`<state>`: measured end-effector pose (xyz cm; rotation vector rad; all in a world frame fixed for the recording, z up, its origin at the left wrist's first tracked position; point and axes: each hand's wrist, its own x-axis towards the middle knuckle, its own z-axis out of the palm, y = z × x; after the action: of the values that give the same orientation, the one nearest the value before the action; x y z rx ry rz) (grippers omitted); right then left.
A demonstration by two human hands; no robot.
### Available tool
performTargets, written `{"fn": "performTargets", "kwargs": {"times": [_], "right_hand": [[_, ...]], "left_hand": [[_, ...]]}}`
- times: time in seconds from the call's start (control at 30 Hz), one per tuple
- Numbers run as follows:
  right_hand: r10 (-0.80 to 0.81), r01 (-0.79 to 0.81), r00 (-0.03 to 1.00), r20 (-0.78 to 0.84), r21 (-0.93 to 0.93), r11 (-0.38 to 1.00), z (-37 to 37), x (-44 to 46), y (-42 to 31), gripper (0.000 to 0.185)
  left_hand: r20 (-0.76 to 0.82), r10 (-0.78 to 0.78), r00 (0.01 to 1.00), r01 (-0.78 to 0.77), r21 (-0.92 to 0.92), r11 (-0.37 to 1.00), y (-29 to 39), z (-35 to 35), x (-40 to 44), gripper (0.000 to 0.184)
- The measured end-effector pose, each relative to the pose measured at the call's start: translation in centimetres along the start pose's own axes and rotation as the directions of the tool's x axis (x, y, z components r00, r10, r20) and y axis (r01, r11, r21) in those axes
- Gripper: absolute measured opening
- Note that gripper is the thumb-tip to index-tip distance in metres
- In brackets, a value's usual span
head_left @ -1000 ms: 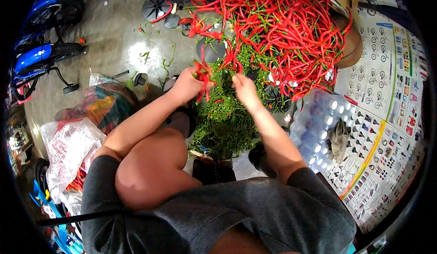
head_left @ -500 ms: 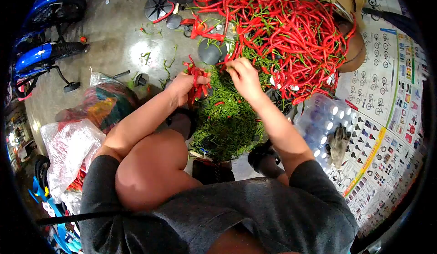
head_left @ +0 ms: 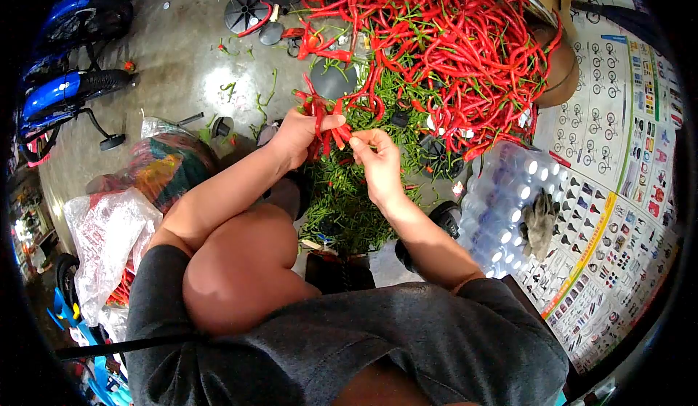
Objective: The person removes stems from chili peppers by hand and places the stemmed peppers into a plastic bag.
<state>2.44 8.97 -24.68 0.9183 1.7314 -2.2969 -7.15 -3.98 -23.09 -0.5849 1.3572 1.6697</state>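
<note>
My left hand (head_left: pixel 294 135) is closed round a bunch of red chili peppers (head_left: pixel 317 109), whose ends poke out above and below the fingers. Close beside it, my right hand (head_left: pixel 381 162) pinches at the end of a red chili on the bunch's right side; the fingertips partly hide the spot. Beneath both hands lies a heap of green chili stems (head_left: pixel 349 210) with a few red bits in it. A large pile of red chili peppers (head_left: pixel 465 57), some with green stems, spreads beyond my right hand.
Shrink-wrapped bottles (head_left: pixel 502 202) stand at the right, a grey glove (head_left: pixel 539 226) on them, beside a printed poster sheet (head_left: pixel 618 144). Left are a clear plastic bag (head_left: pixel 109 239), a colourful sack (head_left: pixel 171 166) and blue small bikes (head_left: pixel 54 93). A black round base (head_left: pixel 247 10) lies ahead.
My right hand has moved down and back from the edge of the red pile to the bunch in my left hand. The left hand has stayed nearly in place, still gripping the chilies.
</note>
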Motion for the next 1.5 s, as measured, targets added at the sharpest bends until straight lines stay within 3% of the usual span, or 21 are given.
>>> {"fn": "performTargets", "kwargs": {"times": [0.03, 0.17, 0.23, 0.37, 0.43, 0.47, 0.53, 0.6, 0.73, 0.77, 0.8, 0.87, 0.9, 0.93, 0.97, 1.03, 1.07, 1.17, 1.27, 1.4, 1.5], "right_hand": [[0.051, -0.054, 0.998, 0.029, 0.136, 0.989, -0.1, 0.0, 0.4, 0.009], [0.277, -0.285, 0.959, 0.067, 0.215, 0.934, -0.3, 0.5, 0.2, 0.009], [0.358, -0.407, 0.911, 0.205, 0.306, 0.861, -0.6, 0.6, 0.4, 0.008], [0.121, -0.167, 0.982, 0.147, 0.359, 0.918, 0.3, 0.3, 0.8, 0.008], [-0.13, 0.059, 0.967, 0.218, 0.305, 0.951, 0.7, 0.2, 0.4, 0.009], [-0.129, 0.057, 0.967, 0.219, 0.305, 0.951, 0.0, 0.5, 0.9, 0.009], [-0.007, -0.011, 0.972, 0.236, 0.077, 0.997, -2.8, 2.6, 2.4, 0.016], [0.333, -0.342, 0.939, -0.086, -0.114, 0.933, -4.3, 4.2, 2.6, 0.037], [0.329, -0.367, 0.93, -0.163, -0.419, 0.83, -5.6, 7.9, 7.2, 0.03], [0.415, -0.459, 0.883, -0.218, -0.214, 0.862, -4.9, 8.0, 6.8, 0.022], [0.411, -0.454, 0.886, -0.216, -0.213, 0.865, -5.0, 8.2, 6.7, 0.022], [0.392, -0.388, 0.894, -0.218, 0.06, 0.92, -5.1, 8.0, 6.7, 0.019], [0.25, -0.234, 0.935, -0.251, 0.094, 0.968, -5.0, 7.5, 6.8, 0.018], [0.251, -0.235, 0.934, -0.253, 0.093, 0.968, -5.0, 6.9, 6.7, 0.018], [0.024, -0.069, 0.96, -0.28, -0.153, 0.986, -4.7, 5.8, 5.3, 0.017], [-0.335, 0.176, 0.923, -0.188, -0.569, 0.803, -4.3, 3.9, 3.4, 0.015], [-0.35, 0.198, 0.927, -0.135, -0.617, 0.761, -3.8, 2.8, 2.1, 0.014], [-0.532, 0.445, 0.821, 0.206, -0.815, 0.371, -3.0, 1.2, 0.1, 0.014], [-0.528, 0.562, 0.74, 0.417, -0.815, 0.143, -2.4, 0.5, -0.5, 0.013], [-0.464, 0.625, 0.723, 0.511, -0.77, 0.127, -2.1, -0.4, -1.4, 0.011], [-0.485, 0.772, 0.598, 0.638, -0.62, 0.137, -2.0, -0.4, -1.8, 0.012]], "left_hand": [[0.004, 0.004, 1.0, -0.004, -0.02, 1.0, -0.1, 0.0, 0.0, 0.029], [0.016, -0.007, 1.0, 0.009, -0.11, 0.994, -0.8, -0.6, 0.4, 0.027], [0.003, 0.001, 1.0, -0.001, -0.104, 0.995, -0.5, -0.7, 0.3, 0.026], [0.101, -0.158, 0.982, 0.173, -0.154, 0.973, -0.5, -1.6, 0.8, 0.027], [0.084, -0.194, 0.977, 0.208, -0.217, 0.954, -1.0, -1.5, 0.9, 0.025], [0.083, -0.195, 0.977, 0.208, -0.218, 0.954, -1.2, -1.8, 0.9, 0.025], [0.1, -0.184, 0.978, 0.202, -0.229, 0.952, -1.1, -2.7, 1.3, 0.025], [0.103, -0.181, 0.978, 0.202, -0.251, 0.947, -1.5, -3.0, 1.8, 0.026], [0.135, -0.186, 0.973, 0.209, -0.187, 0.96, -1.0, -2.2, 0.9, 0.032], [0.138, -0.188, 0.972, 0.211, -0.183, 0.96, -1.0, -2.1, 0.9, 0.034], [0.141, -0.187, 0.972, 0.21, -0.178, 0.961, -0.8, -2.0, 0.9, 0.036], [0.149, -0.18, 0.972, 0.206, -0.186, 0.961, -1.0, -2.3, 1.1, 0.037], [0.16, -0.174, 0.972, 0.205, -0.199, 0.958, -1.0, -2.4, 1.2, 0.038], [0.162, -0.176, 0.971, 0.207, -0.199, 0.958, -1.1, -2.4, 1.2, 0.038], [0.185, -0.179, 0.966, 0.214, -0.195, 0.957, -1.2, -2.2, 1.2, 0.038], [0.215, -0.175, 0.961, 0.217, -0.189, 0.958, -0.9, -1.6, 1.0, 0.038], [0.253, -0.15, 0.956, 0.196, -0.167, 0.966, -0.4, -1.1, 0.5, 0.04], [0.293, -0.101, 0.951, 0.146, -0.137, 0.98, -0.5, -0.4, 0.4, 0.042], [0.279, -0.092, 0.956, 0.144, -0.173, 0.974, -0.2, 0.2, 0.2, 0.037], [0.275, -0.086, 0.958, 0.142, -0.19, 0.972, -0.1, 0.3, -0.1, 0.034], [0.248, -0.133, 0.96, 0.179, -0.172, 0.969, -0.6, 0.0, 0.1, 0.032]]}}
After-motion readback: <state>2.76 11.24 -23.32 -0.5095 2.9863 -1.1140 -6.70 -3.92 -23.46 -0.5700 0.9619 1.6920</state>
